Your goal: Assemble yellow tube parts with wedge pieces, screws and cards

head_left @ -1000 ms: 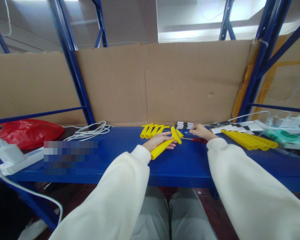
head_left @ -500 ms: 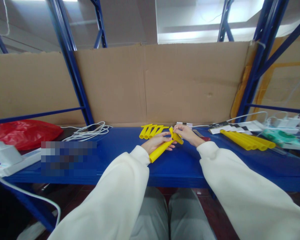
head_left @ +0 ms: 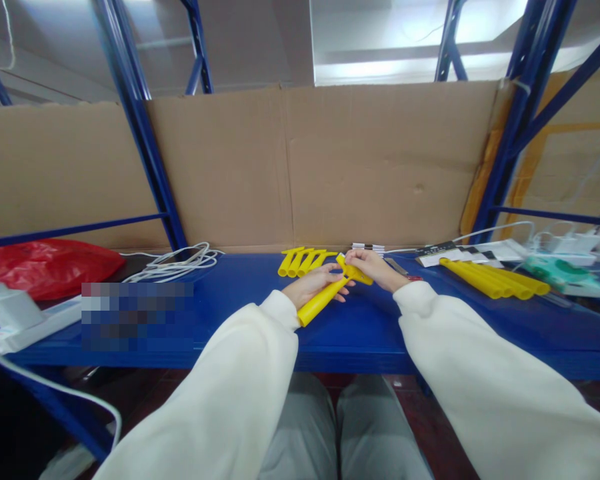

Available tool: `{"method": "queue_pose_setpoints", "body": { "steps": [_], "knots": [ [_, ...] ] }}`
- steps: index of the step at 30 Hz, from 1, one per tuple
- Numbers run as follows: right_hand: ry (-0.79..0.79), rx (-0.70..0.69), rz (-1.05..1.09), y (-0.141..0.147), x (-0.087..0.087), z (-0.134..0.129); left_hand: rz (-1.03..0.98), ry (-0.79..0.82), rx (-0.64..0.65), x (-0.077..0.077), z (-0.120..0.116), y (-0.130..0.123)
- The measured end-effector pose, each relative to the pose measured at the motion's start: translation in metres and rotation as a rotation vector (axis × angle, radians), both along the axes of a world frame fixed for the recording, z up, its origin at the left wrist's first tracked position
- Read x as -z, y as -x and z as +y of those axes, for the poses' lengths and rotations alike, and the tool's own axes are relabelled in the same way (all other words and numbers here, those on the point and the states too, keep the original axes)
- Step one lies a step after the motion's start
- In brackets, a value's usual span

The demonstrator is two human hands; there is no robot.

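My left hand (head_left: 311, 284) is closed around a yellow tapered tube (head_left: 321, 305), whose wide hollow end slants down toward me. At the tube's narrow end sits a yellow flat crosspiece (head_left: 359, 275), set at an angle to it. My right hand (head_left: 373, 265) pinches this crosspiece with thumb and fingers. Whether the two parts are fixed together is hidden by my fingers. Just behind my left hand, several yellow tubes with crosspieces (head_left: 300, 263) lie side by side. Over on the right, several plain yellow tubes (head_left: 495, 280) lie in a row.
The blue shelf (head_left: 240, 320) backs onto a cardboard panel (head_left: 330, 167) between blue uprights. At left are a red bag (head_left: 55, 267), a coiled white cable (head_left: 180, 263) and a power strip (head_left: 45, 323). A checkered board (head_left: 467, 255) and a green-and-white packet (head_left: 560, 273) lie at right.
The crosspiece has turned slightly in my right fingers, its right end now reaching a little farther right. Both hands stay in almost the same place.
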State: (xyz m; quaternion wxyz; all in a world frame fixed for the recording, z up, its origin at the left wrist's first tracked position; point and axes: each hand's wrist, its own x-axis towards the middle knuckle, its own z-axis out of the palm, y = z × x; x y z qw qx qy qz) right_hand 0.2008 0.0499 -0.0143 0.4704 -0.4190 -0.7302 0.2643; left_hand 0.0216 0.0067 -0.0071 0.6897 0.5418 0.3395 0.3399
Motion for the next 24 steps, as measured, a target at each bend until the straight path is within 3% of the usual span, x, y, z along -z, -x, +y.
{"method": "queue_pose_setpoints", "body": {
  "steps": [9,24],
  "knots": [
    [-0.026,-0.051,-0.006,-0.004,-0.001,-0.001,0.002,0.014,-0.004,-0.005,-0.005,-0.003],
    [-0.46,-0.028,-0.276,-0.003,0.008,0.009,0.092,0.014,-0.063,-0.001,0.002,-0.007]
  ]
}}
